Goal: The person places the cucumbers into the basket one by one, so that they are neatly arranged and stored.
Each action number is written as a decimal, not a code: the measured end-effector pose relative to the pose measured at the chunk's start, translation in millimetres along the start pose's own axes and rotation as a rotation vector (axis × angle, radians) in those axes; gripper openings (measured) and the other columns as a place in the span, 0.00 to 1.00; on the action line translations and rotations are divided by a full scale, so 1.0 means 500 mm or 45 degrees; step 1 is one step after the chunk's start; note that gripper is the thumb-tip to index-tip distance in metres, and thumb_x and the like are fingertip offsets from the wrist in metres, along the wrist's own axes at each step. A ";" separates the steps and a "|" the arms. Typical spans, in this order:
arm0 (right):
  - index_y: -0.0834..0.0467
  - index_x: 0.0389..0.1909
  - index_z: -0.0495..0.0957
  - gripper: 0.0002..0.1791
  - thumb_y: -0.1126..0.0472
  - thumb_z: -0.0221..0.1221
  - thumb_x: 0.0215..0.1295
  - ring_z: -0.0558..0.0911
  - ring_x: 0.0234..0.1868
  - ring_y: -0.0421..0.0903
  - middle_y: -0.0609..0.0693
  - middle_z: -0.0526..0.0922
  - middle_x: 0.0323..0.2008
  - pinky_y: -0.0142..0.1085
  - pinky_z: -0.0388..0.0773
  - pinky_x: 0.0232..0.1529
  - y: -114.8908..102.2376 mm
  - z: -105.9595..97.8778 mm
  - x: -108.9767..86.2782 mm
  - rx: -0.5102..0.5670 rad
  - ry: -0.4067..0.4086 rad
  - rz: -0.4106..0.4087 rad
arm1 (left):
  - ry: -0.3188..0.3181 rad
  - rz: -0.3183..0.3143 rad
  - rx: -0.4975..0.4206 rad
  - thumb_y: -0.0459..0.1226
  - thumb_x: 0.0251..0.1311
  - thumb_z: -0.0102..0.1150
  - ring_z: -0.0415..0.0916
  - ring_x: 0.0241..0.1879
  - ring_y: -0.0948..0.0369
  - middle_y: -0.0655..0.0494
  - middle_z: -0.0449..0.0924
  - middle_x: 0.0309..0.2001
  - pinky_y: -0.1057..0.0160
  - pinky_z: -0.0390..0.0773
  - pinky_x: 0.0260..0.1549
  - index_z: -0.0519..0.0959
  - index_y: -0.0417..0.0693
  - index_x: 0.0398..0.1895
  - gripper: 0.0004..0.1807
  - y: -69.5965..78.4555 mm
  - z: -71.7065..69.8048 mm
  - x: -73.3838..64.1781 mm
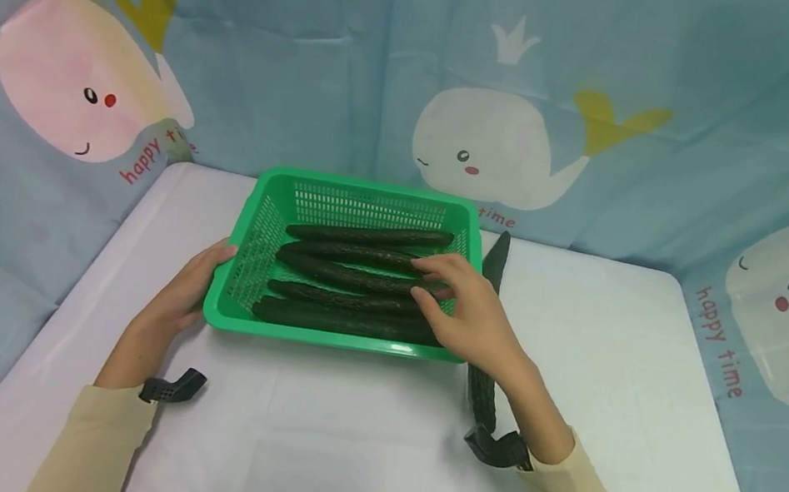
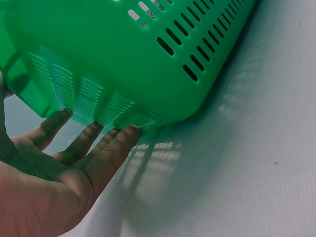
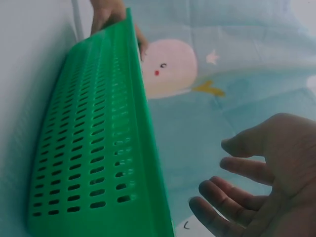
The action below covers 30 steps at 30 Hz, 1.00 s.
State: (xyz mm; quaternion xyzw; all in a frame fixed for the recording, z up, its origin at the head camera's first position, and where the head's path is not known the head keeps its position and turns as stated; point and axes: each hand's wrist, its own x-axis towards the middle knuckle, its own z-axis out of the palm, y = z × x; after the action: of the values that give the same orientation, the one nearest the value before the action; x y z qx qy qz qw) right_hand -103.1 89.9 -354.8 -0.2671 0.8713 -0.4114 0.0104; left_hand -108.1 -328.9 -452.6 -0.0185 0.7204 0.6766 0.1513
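A green plastic basket (image 1: 321, 337) with slotted walls stands on the table. Inside lie several long dark green cucumbers (image 1: 352, 278), side by side lengthwise. My left hand (image 1: 196, 281) holds the basket's left end, thumb at the rim and fingertips against the outer wall, as the left wrist view shows. Over the basket's right part hovers my right hand (image 1: 468, 311), fingers loosely bent and apart, with nothing between them. In the right wrist view this hand (image 3: 256, 182) is above the rim. It hides the right ends of some cucumbers.
Another cucumber (image 1: 483, 393) lies on the table just outside the basket's right end, partly covered by my right hand and wrist. A white cloth covers the table (image 1: 614, 352). Blue curtains (image 1: 359, 65) printed with whales hang behind and at both sides.
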 end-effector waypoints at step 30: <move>0.61 0.65 0.80 0.19 0.64 0.62 0.76 0.86 0.56 0.55 0.57 0.83 0.61 0.55 0.91 0.53 0.072 -0.057 -0.086 -0.032 0.283 0.119 | 0.001 -0.002 0.048 0.59 0.83 0.37 0.81 0.56 0.76 0.42 0.67 0.73 0.73 0.87 0.55 0.41 0.46 0.88 0.43 0.002 0.001 0.000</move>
State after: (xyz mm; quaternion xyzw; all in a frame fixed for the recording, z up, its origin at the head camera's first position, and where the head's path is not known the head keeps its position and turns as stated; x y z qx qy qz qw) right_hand -89.6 149.4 -370.5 -0.1791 0.8837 -0.4266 -0.0703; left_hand -108.4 -328.1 -451.4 -0.0164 0.7331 0.6628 0.1518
